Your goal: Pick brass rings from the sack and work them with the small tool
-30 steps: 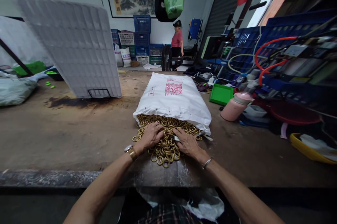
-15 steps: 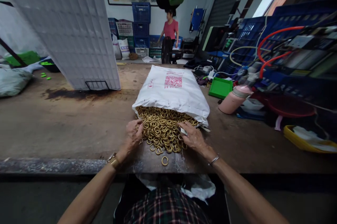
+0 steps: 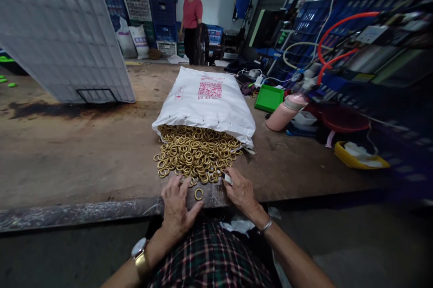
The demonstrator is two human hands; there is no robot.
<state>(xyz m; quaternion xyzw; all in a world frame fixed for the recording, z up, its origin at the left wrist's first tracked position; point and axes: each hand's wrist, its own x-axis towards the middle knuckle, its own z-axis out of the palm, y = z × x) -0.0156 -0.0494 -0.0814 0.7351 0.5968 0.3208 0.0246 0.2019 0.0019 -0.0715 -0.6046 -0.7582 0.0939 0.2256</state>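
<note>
A heap of brass-coloured rings (image 3: pixel 198 153) spills from the mouth of a white woven sack (image 3: pixel 206 107) printed in red. My left hand (image 3: pixel 177 207) lies at the near edge of the heap, fingers spread and thumb out to the right, by the table's front edge. My right hand (image 3: pixel 239 189) is closed at the heap's near right side, around a small white object (image 3: pixel 228 179) with a dark tip, whose kind I cannot make out. Between the two hands a single ring (image 3: pixel 198 194) lies apart from the heap.
At left stands a tall white ribbed panel (image 3: pixel 77 31) on a wire foot. To the right are a green tray (image 3: pixel 269 98), a pink bottle (image 3: pixel 286 112), a yellow basket (image 3: pixel 360 157) and red hoses (image 3: pixel 338 24). A person (image 3: pixel 192 13) stands behind the table.
Both hands have drawn back from the heap's sides toward the table's front edge. My left hand has spread its fingers. The view has shifted, and the person behind has moved slightly.
</note>
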